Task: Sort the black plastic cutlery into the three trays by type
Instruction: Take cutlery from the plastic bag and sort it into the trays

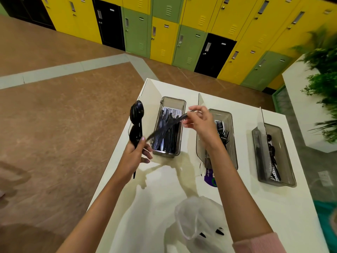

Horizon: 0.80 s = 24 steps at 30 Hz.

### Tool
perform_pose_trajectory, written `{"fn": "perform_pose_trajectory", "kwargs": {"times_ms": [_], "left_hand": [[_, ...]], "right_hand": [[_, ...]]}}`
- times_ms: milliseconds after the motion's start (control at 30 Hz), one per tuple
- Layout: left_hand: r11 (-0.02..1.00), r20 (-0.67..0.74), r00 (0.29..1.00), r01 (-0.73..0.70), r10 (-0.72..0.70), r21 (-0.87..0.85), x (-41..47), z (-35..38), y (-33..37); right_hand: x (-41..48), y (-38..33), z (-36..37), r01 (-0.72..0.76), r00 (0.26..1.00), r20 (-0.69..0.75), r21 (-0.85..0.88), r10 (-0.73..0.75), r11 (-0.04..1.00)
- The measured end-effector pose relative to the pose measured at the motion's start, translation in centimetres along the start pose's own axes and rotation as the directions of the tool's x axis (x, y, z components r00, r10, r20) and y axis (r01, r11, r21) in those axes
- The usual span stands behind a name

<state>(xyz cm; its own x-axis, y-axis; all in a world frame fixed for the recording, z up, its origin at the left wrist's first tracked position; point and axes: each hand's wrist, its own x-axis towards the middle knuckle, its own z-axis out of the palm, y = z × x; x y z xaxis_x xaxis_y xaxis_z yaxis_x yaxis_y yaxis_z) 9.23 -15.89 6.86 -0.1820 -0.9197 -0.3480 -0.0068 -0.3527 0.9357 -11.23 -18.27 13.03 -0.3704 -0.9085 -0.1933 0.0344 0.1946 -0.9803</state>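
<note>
Cutlery lies sorted in three smoky trays set in a row across the white table (246,207). From my feed, the left tray (173,101) holds knives (165,134), the middle tray (233,139) holds forks (222,131), and the right tray (287,161) holds spoons (271,151).

I see the left hand (135,152) at the table's left edge, just beside the left tray. Its fingers are curled round a bundle (138,115) of black pieces held upright. Spoon bowls show at the top of it, and one handle tip pokes out below the wrist.

The right hand (198,121) hovers between the left and middle trays. Its thumb and fingertips pinch the end of one long black piece (169,125). That piece is blurred, so I can only say it looks like a knife. It slants down and to the left over the left tray, above the knives, and its far end reaches close to the left hand's fingers.

A clear plastic bag (197,220) sits crumpled on the near part of the table between the forearms, with a couple of black tips showing inside. A purple packet (209,178) peeks out at the near end of the middle tray. A pink sleeve (259,243) covers the right arm near the bottom edge. Yellow, green and black lockers (164,39) line the far wall, and a plant (324,84) stands at the right.
</note>
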Motion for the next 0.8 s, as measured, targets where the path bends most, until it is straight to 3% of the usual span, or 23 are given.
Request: {"fn": "perform_pose_trajectory", "kwargs": {"times_ms": [133, 267, 433, 633, 700, 800], "left_hand": [[1.000, -0.061, 0.998, -0.020, 0.019, -0.017, -0.1, 0.1, 0.2], [1.000, -0.038, 0.999, -0.010, 0.009, -0.028, -0.2, 0.2, 0.2], [0.999, 0.024, 1.000, 0.019, -0.018, -0.031, -0.5, 0.7, -0.2], [0.999, 0.119, 0.993, 0.030, -0.027, -0.021, -1.2, 0.7, 0.0], [0.999, 0.149, 0.988, 0.033, -0.031, -0.014, -1.4, 0.7, 0.0], [0.997, 0.198, 0.979, 0.053, -0.042, -0.052, -1.8, 0.9, 0.2]], "right_hand": [[0.1, -0.1, -0.4, 0.122, 0.960, -0.258, 0.029, -0.110, 0.992], [-0.1, 1.4, 1.8, 0.150, 0.916, -0.356, -0.119, -0.184, 0.981], [-0.3, 5.3, 6.0, 0.073, 0.937, -0.288, -0.396, -0.200, 0.915], [0.1, 9.6, 7.2, -0.173, 0.971, -0.231, -0.522, 0.057, 0.835], [-0.1, 9.8, 6.8, -0.155, 0.986, -0.146, -0.576, 0.085, 0.803], [-0.7, 8.1, 5.8, -0.031, 0.999, -0.035, -0.525, 0.014, 0.851]]}}
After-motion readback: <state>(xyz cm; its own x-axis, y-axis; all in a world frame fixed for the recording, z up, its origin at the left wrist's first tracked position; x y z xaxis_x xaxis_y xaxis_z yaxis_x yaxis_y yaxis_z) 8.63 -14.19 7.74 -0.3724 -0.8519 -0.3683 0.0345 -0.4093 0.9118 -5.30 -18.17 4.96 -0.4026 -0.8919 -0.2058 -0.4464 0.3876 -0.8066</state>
